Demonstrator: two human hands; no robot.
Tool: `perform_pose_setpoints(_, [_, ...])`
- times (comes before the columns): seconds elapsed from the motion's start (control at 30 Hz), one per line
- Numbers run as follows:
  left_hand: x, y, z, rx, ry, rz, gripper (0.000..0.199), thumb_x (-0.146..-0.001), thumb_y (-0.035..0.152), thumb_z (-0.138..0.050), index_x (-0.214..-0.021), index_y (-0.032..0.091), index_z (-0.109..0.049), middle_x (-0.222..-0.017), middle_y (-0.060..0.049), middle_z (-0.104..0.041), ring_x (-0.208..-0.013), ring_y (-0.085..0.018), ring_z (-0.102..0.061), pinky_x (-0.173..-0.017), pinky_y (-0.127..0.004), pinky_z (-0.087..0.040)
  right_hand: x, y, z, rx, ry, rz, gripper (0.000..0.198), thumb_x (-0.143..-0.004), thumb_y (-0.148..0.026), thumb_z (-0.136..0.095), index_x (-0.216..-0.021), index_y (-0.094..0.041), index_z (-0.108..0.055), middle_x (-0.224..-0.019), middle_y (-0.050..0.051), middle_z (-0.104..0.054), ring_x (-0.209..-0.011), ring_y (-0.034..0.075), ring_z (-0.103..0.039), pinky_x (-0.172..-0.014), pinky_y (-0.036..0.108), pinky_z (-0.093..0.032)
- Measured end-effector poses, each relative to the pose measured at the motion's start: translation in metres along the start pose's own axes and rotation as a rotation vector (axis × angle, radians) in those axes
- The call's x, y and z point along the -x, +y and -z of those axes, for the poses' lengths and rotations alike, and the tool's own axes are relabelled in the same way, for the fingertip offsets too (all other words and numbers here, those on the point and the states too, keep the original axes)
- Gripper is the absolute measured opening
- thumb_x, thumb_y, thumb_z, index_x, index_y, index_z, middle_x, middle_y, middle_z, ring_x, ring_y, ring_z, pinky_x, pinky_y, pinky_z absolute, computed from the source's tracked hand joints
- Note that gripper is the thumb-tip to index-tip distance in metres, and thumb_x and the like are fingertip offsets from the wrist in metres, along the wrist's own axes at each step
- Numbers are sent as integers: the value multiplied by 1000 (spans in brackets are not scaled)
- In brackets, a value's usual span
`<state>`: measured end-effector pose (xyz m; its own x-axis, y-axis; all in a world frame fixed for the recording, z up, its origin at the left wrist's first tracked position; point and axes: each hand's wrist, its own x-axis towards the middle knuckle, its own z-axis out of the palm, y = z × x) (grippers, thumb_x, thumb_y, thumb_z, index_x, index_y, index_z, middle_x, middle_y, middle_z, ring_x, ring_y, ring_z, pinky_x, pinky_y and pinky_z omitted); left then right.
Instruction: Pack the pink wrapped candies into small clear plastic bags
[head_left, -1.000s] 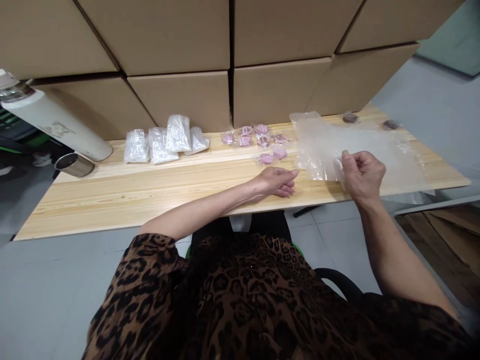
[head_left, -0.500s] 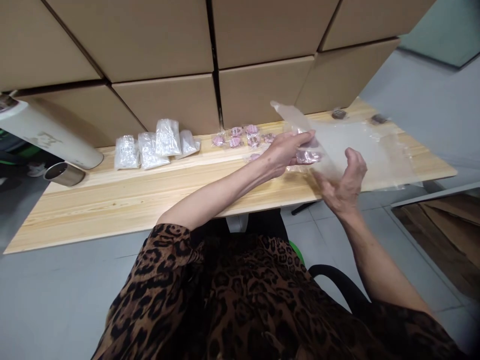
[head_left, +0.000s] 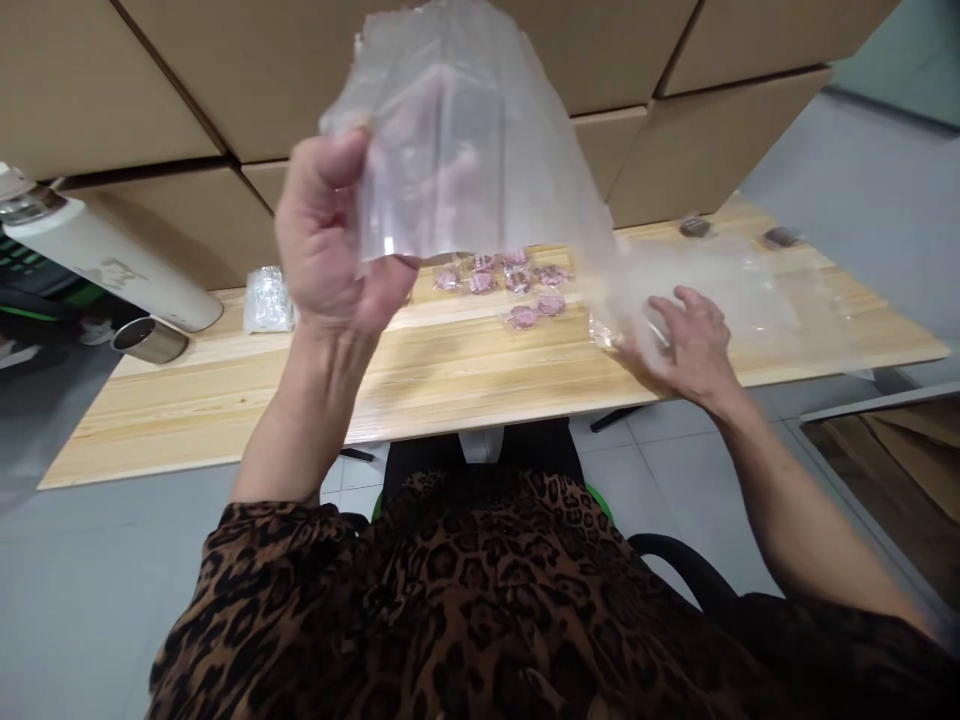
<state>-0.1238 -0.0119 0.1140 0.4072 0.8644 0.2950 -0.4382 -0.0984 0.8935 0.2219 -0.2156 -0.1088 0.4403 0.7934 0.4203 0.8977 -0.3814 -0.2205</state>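
My left hand [head_left: 322,230] is raised, closed on the edge of a clear plastic bag [head_left: 510,140]. Some of its fingers show through the film. The bag slants down to the right, toward the flat clear bags [head_left: 750,300] on the table. Over the near-left part of those bags is my right hand [head_left: 694,345], its thumb and fingers apart, slightly blurred. A shiny clear wrapper [head_left: 602,330] lies just left of it. Several pink round wrapped pieces [head_left: 517,278] rest on the table between my hands.
Cardboard boxes [head_left: 739,140] are stacked along the table's back. To the left are a white thermos [head_left: 120,270], a metal cup [head_left: 150,340] and a clear packet [head_left: 268,300]. Two dark wrapped pieces [head_left: 695,226] lie at the back right of the wooden table [head_left: 202,410].
My left hand has swung up and left, lifting the plastic bag before the boxes and hiding some clear packets. My right hand stays over the bags at the right.
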Motion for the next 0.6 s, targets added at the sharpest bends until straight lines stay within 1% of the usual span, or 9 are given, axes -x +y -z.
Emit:
perform_pose_setpoints(0.07, [9,7,25,-80,84,-11,41,-111,18,-29,-118,25,-69,-128,3,-84,-142,-17,-73,-95,-22,-65,-3,-11,2,22,-127,-20,66,-101,-62,-55,-149,-19,-66,-171,25,-51,-161,45,-43,-128,68,-40])
perform_pose_setpoints(0.13, [23,7,54,1,124,-37,30,-104,21,-42,-109,24,-71,-114,1,-85,-127,-19,-80,-86,-23,-67,-12,-10,5,30,-177,-96,65,-105,-60,-49,-149,-17,-68,-168,26,-54,-160,46,-43,-129,68,-37])
perform_pose_setpoints(0.2, [40,1,84,69,130,47,13,-93,25,-54,-87,23,-65,-104,-1,-85,-91,-20,-84,-64,-26,-65,-22,-2,11,48,-210,-170,70,-104,-61,-49,-152,-13,-67,-166,29,-55,-159,48,-44,-129,69,-37])
perform_pose_setpoints(0.27, [58,-8,112,54,174,142,14,-81,30,-66,-73,20,-59,-101,-6,-85,-65,-18,-77,-51,-27,-60,-32,1,17,26,-164,-177,76,-100,-61,-55,-155,-11,-64,-167,32,-53,-159,49,-45,-128,69,-38])
perform_pose_setpoints(0.3, [67,-13,125,23,189,180,20,-76,31,-71,-70,20,-55,-99,-8,-85,-61,-17,-75,-52,-28,-60,-36,-2,20,-7,-93,-137,76,-99,-61,-57,-156,-11,-63,-167,32,-53,-159,48,-45,-129,67,-39])
perform_pose_setpoints(0.37, [82,-22,148,-63,231,284,27,-65,29,-78,-65,20,-53,-95,-9,-86,-59,-18,-74,-54,-30,-63,-41,-20,24,-100,75,30,68,-101,-59,-57,-151,-14,-65,-162,28,-60,-156,42,-52,-130,62,-40])
perform_pose_setpoints(0.43, [95,-28,165,-158,281,413,29,-61,27,-82,-65,20,-55,-95,-9,-87,-60,-19,-75,-56,-31,-65,-45,-51,24,-194,117,253,56,-106,-58,-55,-142,-18,-70,-147,23,-72,-144,38,-63,-128,60,-44])
perform_pose_setpoints(0.53, [110,-33,184,-235,344,539,28,-59,26,-85,-62,19,-59,-99,-11,-88,-62,-19,-75,-56,-30,-65,-52,-100,16,-276,-90,502,49,-113,-55,-49,-138,-19,-71,-138,21,-77,-132,37,-70,-122,61,-48])
perform_pose_setpoints(0.6, [120,-31,194,-264,380,564,28,-58,25,-85,-57,20,-58,-98,-12,-88,-58,-17,-72,-53,-28,-63,-59,-120,6,-284,-199,536,50,-116,-51,-43,-145,-18,-67,-145,22,-74,-138,38,-66,-124,62,-46])
